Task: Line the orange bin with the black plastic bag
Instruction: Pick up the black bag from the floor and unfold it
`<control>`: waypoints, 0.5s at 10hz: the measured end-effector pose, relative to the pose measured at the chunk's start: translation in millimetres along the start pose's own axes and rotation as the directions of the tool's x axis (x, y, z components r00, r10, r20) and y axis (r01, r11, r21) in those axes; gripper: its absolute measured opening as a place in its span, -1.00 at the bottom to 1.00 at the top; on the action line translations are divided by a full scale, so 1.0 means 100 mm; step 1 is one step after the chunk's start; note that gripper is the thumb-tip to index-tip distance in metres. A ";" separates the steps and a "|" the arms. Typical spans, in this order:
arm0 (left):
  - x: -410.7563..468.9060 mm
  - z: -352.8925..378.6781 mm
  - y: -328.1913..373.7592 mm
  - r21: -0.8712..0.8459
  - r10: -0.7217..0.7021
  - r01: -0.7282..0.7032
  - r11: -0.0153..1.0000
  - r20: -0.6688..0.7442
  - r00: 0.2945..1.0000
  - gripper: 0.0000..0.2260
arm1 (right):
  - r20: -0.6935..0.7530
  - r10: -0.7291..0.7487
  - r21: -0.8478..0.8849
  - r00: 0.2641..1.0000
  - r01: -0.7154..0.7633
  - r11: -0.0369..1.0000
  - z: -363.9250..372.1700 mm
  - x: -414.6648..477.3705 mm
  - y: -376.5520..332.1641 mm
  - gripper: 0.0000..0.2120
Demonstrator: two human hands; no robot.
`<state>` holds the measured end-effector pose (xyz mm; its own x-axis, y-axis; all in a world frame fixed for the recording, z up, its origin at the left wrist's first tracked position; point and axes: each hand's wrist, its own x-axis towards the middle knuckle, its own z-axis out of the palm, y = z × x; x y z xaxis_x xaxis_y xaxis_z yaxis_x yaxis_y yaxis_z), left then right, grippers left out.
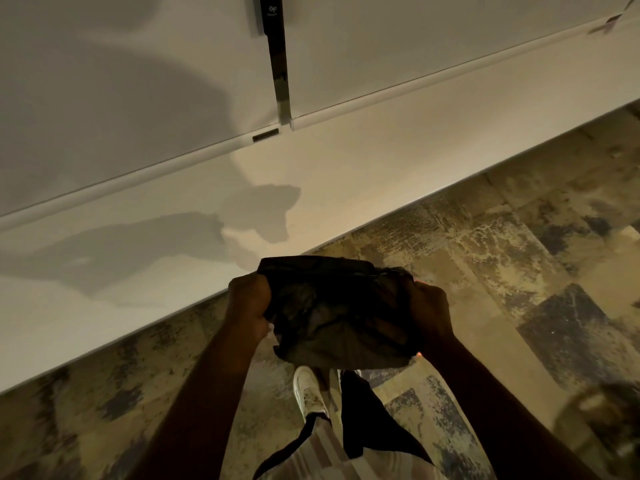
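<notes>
The black plastic bag (337, 310) is bunched and crumpled between both hands at the centre of the view, held above the floor. My left hand (248, 308) grips its left side and my right hand (431, 313) grips its right side. A hint of orange shows at the bag's right edge by my right hand; I cannot tell whether it is the bin. No orange bin is clearly in view.
A white wall with a baseboard (207, 216) runs diagonally ahead, with a dark vertical strip (277, 57) at a panel seam. Patterned carpet (519, 237) covers the floor. A white shoe (308, 393) stands below the bag. A blurred object (602, 420) sits at lower right.
</notes>
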<state>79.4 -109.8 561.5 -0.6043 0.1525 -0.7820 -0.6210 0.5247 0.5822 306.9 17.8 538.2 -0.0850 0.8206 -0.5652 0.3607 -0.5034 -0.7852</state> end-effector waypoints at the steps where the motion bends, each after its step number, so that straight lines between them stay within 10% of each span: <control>1: 0.19 -0.05 0.03 -0.020 -0.078 0.081 0.997 0.129 0.989 -0.70 | -0.008 -0.114 -0.208 0.993 0.109 0.972 -0.12 0.08 0.17 -0.44; 2: 0.14 -0.16 0.06 -0.001 -0.096 0.100 0.995 0.265 0.960 -0.79 | -0.065 -0.113 -0.247 0.991 0.094 0.965 -0.21 0.09 0.16 -0.48; 3: 0.19 -0.21 0.03 0.374 0.117 -0.198 0.906 0.229 0.967 -0.83 | -0.136 -0.067 -0.226 0.989 0.035 0.974 -0.24 0.21 0.15 -0.46; 5: 0.20 -0.28 0.06 0.721 0.258 -0.251 0.646 0.103 0.961 -0.77 | -0.064 -0.060 -0.446 0.996 0.026 0.895 -0.31 0.43 0.11 -0.74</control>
<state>49.7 -127.3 555.4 -0.6896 0.3680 -0.6237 0.1098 0.9045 0.4122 335.8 56.1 512.4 -0.0474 0.8649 -0.4997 0.7347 -0.3087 -0.6041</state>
